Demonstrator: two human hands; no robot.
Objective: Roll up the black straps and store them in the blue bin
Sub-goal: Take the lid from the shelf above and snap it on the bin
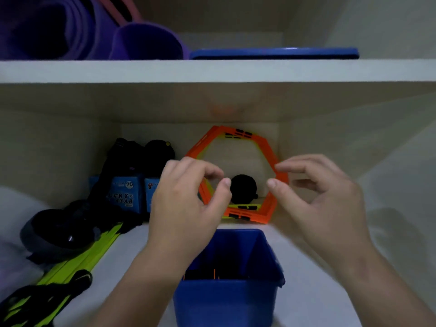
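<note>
- Both hands hang above the blue bin (224, 303), which stands at the front middle of the lower shelf (306, 291).
- The left hand (186, 201) is released: fingers loosely bent, thumb and forefinger apart, holding nothing.
- The right hand (323, 197) is in the same pose and also holds nothing.
- Inside the bin lie dark contents (224, 270) with thin orange lines; it is too dim to tell what they are.
- A rolled black strap (59, 232) lies on the shelf well to the left of the bin, apart from both hands.
- Yellow-green slats (94, 251) run beside that roll, and a black-and-green strap (47, 296) lies at their near end.
- Behind the hands, orange hexagon rings (271, 149) lean on the back wall, with a round black thing (243, 187) seen through them.
- 2 blue boxes (127, 194) stand left of the rings, with a black bundle (127, 159) piled on and behind them.
- The upper shelf (212, 72) carries a rolled purple mat (70, 27) and a flat blue pad (273, 53).
</note>
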